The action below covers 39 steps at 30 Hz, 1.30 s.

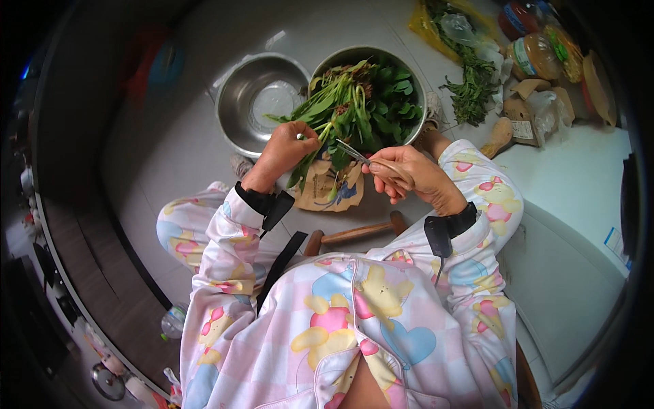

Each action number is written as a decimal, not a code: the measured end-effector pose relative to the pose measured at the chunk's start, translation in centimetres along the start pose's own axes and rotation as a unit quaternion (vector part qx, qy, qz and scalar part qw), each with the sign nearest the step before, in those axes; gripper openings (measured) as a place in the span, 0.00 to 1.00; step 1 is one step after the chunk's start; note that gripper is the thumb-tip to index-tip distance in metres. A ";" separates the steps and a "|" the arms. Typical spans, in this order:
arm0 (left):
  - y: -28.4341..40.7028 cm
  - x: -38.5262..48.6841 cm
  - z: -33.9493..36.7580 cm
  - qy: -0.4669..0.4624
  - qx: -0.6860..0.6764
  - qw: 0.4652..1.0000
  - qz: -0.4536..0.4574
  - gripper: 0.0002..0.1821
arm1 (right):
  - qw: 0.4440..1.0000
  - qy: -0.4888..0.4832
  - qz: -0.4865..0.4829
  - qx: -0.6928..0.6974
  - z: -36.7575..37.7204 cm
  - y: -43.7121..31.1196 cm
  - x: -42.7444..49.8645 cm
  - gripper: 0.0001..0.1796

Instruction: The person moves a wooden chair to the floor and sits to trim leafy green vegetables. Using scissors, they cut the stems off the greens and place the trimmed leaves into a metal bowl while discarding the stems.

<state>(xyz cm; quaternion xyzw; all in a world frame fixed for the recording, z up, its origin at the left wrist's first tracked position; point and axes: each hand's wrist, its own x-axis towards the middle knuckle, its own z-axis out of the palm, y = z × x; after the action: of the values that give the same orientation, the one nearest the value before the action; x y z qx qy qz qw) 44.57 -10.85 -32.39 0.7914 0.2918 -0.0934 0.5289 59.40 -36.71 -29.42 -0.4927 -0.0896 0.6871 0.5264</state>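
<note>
My left hand [290, 148] pinches the stem of a leafy green plant [321, 134] over the front of a metal bowl. In my right hand [401, 173] is a pair of scissors [352, 152], its blades pointing left toward that stem. Leafy greens with reddish-brown roots [380, 102] fill the right metal bowl [421, 87]. The left metal bowl [223, 115] stands against it and shows its bare, shiny bottom. A brown paper bag [329, 191] with some plant scraps on it lies on the floor below my hands.
A wooden stool bar [357, 233] shows between my legs. To the upper right are a yellow plastic bag [421, 23], more greens [469, 97], bottles [531, 56] and torn cardboard [521, 115]. Dark cabinets [76, 204] line the left; a plastic bottle [174, 321] lies beside them.
</note>
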 end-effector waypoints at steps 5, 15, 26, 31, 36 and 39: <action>-3.7 -3.0 1.3 -0.040 0.046 0.997 -0.049 0.13 | 0.994 0.051 0.062 -0.072 3.0 2.7 2.0 0.16; -8.8 -6.0 3.9 -0.069 0.136 0.986 -0.063 0.14 | 0.985 0.039 0.107 -0.126 4.2 7.3 3.8 0.15; -12.3 -6.7 5.6 -0.095 0.146 0.982 -0.076 0.12 | 0.974 0.033 0.187 -0.124 4.7 8.7 4.5 0.14; -13.2 -6.6 6.1 -0.108 0.145 0.980 -0.086 0.13 | 0.975 0.029 0.185 -0.119 4.6 9.6 4.9 0.14; -14.1 -7.0 7.3 -0.115 0.185 0.971 -0.094 0.15 | 0.975 0.031 0.192 -0.110 4.7 10.2 5.1 0.14; -15.0 -7.0 7.8 -0.129 0.197 0.969 -0.077 0.15 | 0.972 0.018 0.038 -0.233 5.2 10.5 4.8 0.14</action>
<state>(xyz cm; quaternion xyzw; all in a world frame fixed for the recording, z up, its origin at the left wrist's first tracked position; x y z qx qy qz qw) 31.75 -16.26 -44.19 0.8364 0.2566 -0.2910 0.3871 48.89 -35.23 -36.36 -0.6174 -0.2188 0.6577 0.3721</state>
